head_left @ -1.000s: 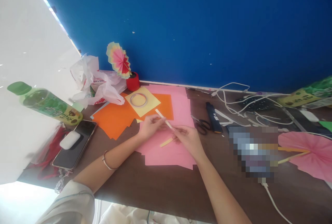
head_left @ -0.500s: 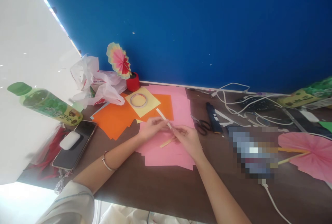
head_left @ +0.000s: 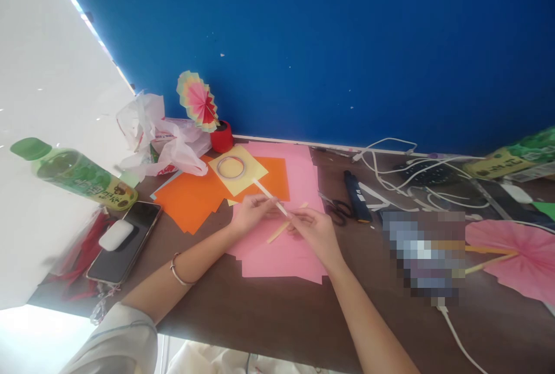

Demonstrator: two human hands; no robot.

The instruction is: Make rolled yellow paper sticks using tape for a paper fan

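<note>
Both my hands meet over a pink paper sheet in the middle of the brown table. My left hand pinches a thin pale stick that slants up to the left. My right hand grips a second yellowish stick, which crosses under the first one and points down-left. Orange paper and a yellow sheet with a tape ring lie just behind my left hand.
Black scissors and a dark glue gun lie right of my hands, with white cables behind. A pink paper fan sits far right. At left are a phone, a green bottle, a plastic bag and a small fan in a red holder.
The pale stick's tip in my left hand has shifted slightly left. The yellowish stick in my right hand has risen, and more of it shows on both sides of my fingers.
</note>
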